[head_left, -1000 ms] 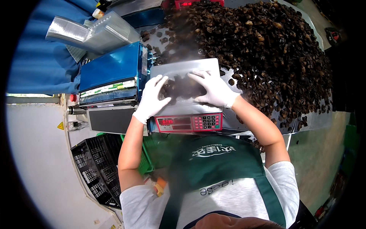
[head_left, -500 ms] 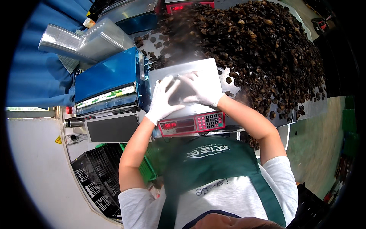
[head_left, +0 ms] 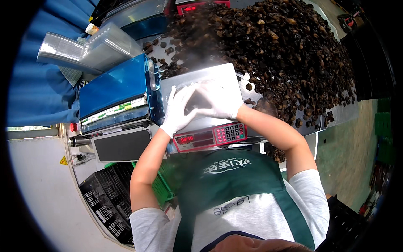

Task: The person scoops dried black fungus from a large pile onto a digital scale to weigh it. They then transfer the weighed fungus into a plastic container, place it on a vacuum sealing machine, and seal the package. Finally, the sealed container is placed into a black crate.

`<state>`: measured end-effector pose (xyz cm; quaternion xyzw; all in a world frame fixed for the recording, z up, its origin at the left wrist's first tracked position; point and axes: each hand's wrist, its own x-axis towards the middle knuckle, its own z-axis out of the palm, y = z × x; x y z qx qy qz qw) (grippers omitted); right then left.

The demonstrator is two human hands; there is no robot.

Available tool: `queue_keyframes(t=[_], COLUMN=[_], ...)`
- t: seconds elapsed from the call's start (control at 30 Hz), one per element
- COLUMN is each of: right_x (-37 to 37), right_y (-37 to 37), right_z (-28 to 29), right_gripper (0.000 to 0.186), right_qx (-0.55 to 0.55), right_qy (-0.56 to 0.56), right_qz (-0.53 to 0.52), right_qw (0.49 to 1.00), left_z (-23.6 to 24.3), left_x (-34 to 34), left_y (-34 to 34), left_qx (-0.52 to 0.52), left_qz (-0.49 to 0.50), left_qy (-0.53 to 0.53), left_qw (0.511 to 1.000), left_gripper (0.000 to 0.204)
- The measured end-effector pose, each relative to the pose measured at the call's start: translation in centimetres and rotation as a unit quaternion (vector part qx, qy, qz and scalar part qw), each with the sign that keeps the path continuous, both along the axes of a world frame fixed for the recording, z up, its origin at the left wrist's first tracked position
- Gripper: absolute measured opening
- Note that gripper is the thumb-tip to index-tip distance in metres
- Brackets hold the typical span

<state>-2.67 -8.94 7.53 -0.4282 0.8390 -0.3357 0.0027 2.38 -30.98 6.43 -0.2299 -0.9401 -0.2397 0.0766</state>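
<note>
Both my hands wear thin white gloves and lie over the bare metal plate of a red digital scale [head_left: 210, 137]. My left hand [head_left: 178, 112] is open on the plate's left half, with its thumb reaching toward the other hand. My right hand [head_left: 218, 103] stretches its fingers leftward; glare washes out their outlines. Thumbs and fingertips come close together and frame a greyish patch of the metal plate [head_left: 228, 77]. Whether something clear lies under my palms, I cannot tell. A big heap of dark, dried, mushroom-like pieces [head_left: 289, 54] spreads beyond the plate.
At the left a blue-topped machine [head_left: 115, 92] stands close beside the scale, with stacked clear plastic trays [head_left: 105, 46] behind it. A second red scale [head_left: 203, 6] is at the far edge. Black crates [head_left: 109, 197] and a green basket [head_left: 161, 187] sit below the table.
My right hand's fingers have shifted left, closer to my left hand, and the gap between the hands has narrowed. The scale's red readout has changed. The whole view has shifted slightly.
</note>
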Motion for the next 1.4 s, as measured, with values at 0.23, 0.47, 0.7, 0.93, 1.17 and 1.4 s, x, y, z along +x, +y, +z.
queue_keyframes(t=[0.23,0.47,0.7,0.93,1.17,1.4], right_x=[-1.2,-1.2,-0.8,-0.7,-0.4,0.9], right_y=[1.4,1.8,1.8,2.0,2.0,8.0], right_z=[-1.2,-0.9,-2.3,-3.3,-2.6,0.2], right_gripper=[0.079,0.035,0.014,0.014,0.022,0.037], right_qx=[-0.002,-0.050,-0.114,-0.127,-0.130,-0.200], right_qy=[0.034,0.071,0.004,-0.004,0.011,0.016], right_qz=[-0.050,-0.052,-0.073,-0.062,-0.055,-0.180], right_qw=[0.998,0.995,0.991,0.990,0.990,0.963], left_z=[-1.2,1.8,0.2,-0.4,2.6,9.8], left_x=[0.1,0.4,-0.3,-1.2,-0.4,7.3], left_y=[-0.6,1.8,3.7,5.1,4.3,-0.3], left_qx=[0.020,0.109,0.066,0.054,0.158,0.381], left_qz=[0.042,0.078,0.094,0.137,0.159,0.274], left_qy=[0.004,0.122,0.095,0.027,0.032,0.065], left_qw=[0.999,0.983,0.989,0.989,0.974,0.880], left_gripper=[0.045,0.038,0.021,0.012,0.005,0.007])
